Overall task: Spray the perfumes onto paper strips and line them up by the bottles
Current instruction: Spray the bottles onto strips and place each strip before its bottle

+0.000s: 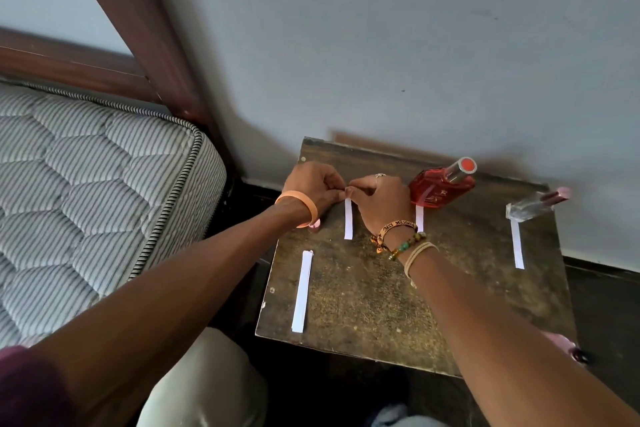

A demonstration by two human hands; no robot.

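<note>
Pinching a paper strip (pixel 348 220), left hand (pixel 313 185) and right hand (pixel 382 201) likely square it beside the red bottle (pixel 438 189) at the far edge of the tabletop (pixel 381 305).

The upper end of the middle strip (pixel 348 220) is hidden where the curled fingers of the left hand (pixel 311 184) and right hand (pixel 381 201) meet. A second strip (pixel 419 218) is half covered by the right wrist. A pink object (pixel 314 225) under the left wrist and another pink object (pixel 566 345) behind the right forearm cannot be identified. The clear bottle (pixel 530 206) is blurred. The label on the red bottle (pixel 438 189) is too small to read. The mattress (pixel 86 184) is cut off at the left edge.
</note>
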